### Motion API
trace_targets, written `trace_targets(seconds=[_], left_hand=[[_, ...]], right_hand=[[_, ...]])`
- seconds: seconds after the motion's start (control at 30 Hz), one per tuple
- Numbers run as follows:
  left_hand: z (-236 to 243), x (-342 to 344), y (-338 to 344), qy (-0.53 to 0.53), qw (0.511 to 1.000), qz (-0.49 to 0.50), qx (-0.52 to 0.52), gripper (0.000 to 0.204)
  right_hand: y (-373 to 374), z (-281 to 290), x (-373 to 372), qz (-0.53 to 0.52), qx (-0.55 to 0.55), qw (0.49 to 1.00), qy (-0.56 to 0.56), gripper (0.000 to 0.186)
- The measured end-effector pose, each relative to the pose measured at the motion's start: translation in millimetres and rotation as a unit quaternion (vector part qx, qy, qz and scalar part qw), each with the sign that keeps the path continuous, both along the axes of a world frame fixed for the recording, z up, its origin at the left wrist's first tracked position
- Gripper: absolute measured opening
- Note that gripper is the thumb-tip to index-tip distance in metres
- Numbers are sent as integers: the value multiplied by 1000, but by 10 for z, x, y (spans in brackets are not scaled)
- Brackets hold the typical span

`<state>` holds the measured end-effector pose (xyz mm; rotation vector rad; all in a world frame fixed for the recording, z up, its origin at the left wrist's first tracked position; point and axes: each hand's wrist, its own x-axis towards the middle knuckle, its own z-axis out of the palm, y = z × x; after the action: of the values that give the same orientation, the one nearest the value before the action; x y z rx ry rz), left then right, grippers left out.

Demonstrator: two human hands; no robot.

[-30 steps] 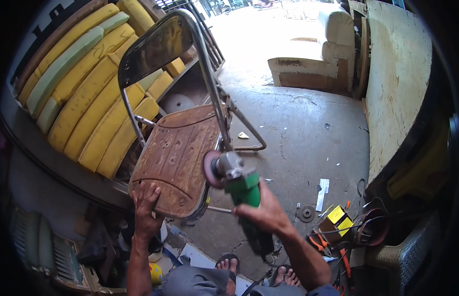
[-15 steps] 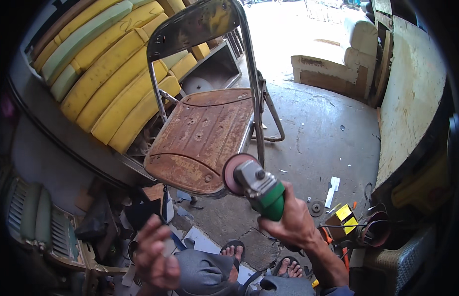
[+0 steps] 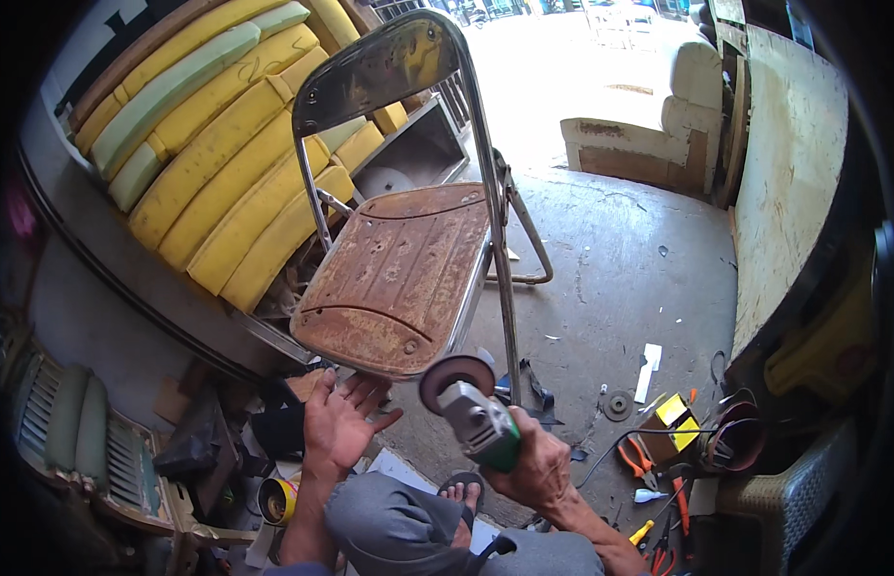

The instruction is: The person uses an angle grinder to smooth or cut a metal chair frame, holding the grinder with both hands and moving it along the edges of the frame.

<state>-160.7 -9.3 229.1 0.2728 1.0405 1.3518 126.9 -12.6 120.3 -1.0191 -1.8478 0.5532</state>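
A folding metal chair with a rusty brown seat and a dark, worn backrest stands before me. My right hand is wrapped round the green and grey body of an angle grinder. The grinder's round reddish-brown disc is beside the near right corner of the seat; whether it touches the metal I cannot tell. Palm up and fingers spread, my left hand holds nothing. Its fingertips are at the seat's front edge, and contact there is unclear.
Yellow foam cushions are stacked at left. On the floor at right lie orange-handled pliers, a yellow-and-black box, a loose disc and a cable. A worn armchair stands behind, near a leaning board.
My left hand has risen from beside my knee to the seat's front edge, its fingers opening out. My right hand has brought the grinder slightly lower and to the left.
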Motion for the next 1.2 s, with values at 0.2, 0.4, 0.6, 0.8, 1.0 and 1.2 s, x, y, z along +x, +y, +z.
trace_targets(seconds=[0.2, 0.4, 0.6, 0.8, 1.0, 1.2], left_hand=[[-99, 50, -31, -15, 1000, -7, 5, 58], [-135, 130, -9, -31, 1000, -2, -3, 58], [-194, 128, 6, -46, 999, 5, 2, 54], [-160, 121, 4, -17, 1000, -16, -8, 51], [-223, 59, 25, 12, 1000, 5, -10, 56], [-197, 112, 7, 19, 1000, -7, -9, 57]], right_hand=[[-86, -52, -14, -34, 23, 999, 27, 90], [-107, -157, -68, -46, 51, 997, -28, 91], [-165, -151, -97, -42, 64, 997, -31, 90], [-228, -181, -66, -54, 65, 993, -87, 84], [-116, -117, -141, -36, 112, 991, -71, 84], [-218, -119, -80, -38, 50, 988, -139, 88]])
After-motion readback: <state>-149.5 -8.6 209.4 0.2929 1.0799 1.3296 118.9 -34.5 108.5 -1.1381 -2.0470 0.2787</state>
